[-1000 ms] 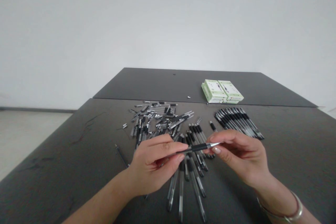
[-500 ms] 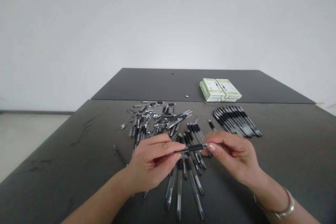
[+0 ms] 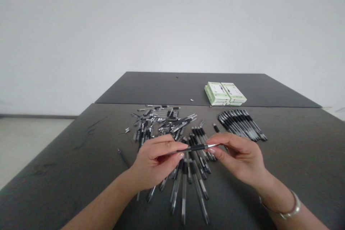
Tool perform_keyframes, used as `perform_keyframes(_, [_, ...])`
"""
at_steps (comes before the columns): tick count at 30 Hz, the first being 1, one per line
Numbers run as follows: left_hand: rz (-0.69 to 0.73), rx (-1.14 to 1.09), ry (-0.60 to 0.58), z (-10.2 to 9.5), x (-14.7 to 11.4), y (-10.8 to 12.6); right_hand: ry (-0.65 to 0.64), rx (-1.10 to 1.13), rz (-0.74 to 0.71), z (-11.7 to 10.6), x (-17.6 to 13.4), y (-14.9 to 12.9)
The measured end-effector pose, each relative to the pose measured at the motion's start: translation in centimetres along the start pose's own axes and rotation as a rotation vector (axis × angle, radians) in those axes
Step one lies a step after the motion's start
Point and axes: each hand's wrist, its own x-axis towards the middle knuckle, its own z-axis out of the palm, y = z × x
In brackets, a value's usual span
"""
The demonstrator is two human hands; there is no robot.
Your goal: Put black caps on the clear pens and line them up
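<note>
The pen (image 3: 195,147) you held had a black grip (image 3: 198,147) and silver tip (image 3: 211,146); your bracelet (image 3: 297,205) was silvery too. You faced pale green and white boxes (image 3: 219,95), pens (image 3: 184,187) with black grips and clear barrels, a dark grey tabletop (image 3: 299,151) with blackish streaks, and a plain whitish-grey wall (image 3: 172,18).

Count: 2 hands, 1 left hand (image 3: 159,160) and 1 right hand (image 3: 239,154); 1 pen (image 3: 198,147) between them; 1 bracelet (image 3: 295,206). Table sections: 1 near section (image 3: 296,158), 1 far section (image 3: 151,86). Green-and-white boxes (image 3: 234,91): 2 in top layer, those beneath mostly hidden, total uncertain. Far section also bears 1 small silver piece (image 3: 192,100), 1 small dark piece (image 3: 177,77). Right-hand row of pens (image 3: 242,124): at least 8, overlapping. Central heap of pen parts (image 3: 164,115): dozens, not countable.
</note>
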Motion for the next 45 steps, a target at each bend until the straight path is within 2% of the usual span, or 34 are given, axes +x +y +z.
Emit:
perform_keyframes(13, [0.032,-0.028,-0.045,0.1,0.0,-0.2,-0.228,0.102,0.041,-0.5,0.5,-0.5])
perform_keyframes(17, [0.003,-0.019,-0.009,0.1,0.0,-0.2,-0.139,0.182,0.020,-0.6,0.1,-0.1])
perform_keyframes(22, [0.000,-0.036,-0.001,0.0,0.0,-0.2,-0.034,0.072,-0.030,-0.5,0.1,0.1])
perform_keyframes(25, [0.006,-0.039,-0.004,0.0,0.1,-0.1,-0.045,0.051,-0.021,-0.5,0.2,-0.1])
perform_keyframes(32, [0.009,-0.021,-0.060,0.0,0.0,-0.2,-0.184,0.061,0.054,-0.5,0.7,-0.6])
perform_keyframes(36, [-0.004,-0.013,-0.051,0.0,0.0,0.0,-0.213,0.094,0.066,-0.7,0.7,-0.4])
perform_keyframes(40, [-0.001,-0.015,-0.030,0.0,0.1,0.0,-0.138,0.169,0.040,-0.6,0.2,0.2])
perform_keyframes(43, [-0.003,-0.012,-0.024,0.0,0.1,-0.1,-0.058,0.094,-0.015,-0.3,0.0,0.3])
perform_keyframes(45, [-0.001,-0.013,-0.022,0.0,0.2,-0.1,-0.049,0.031,-0.022,-0.3,0.2,0.1])
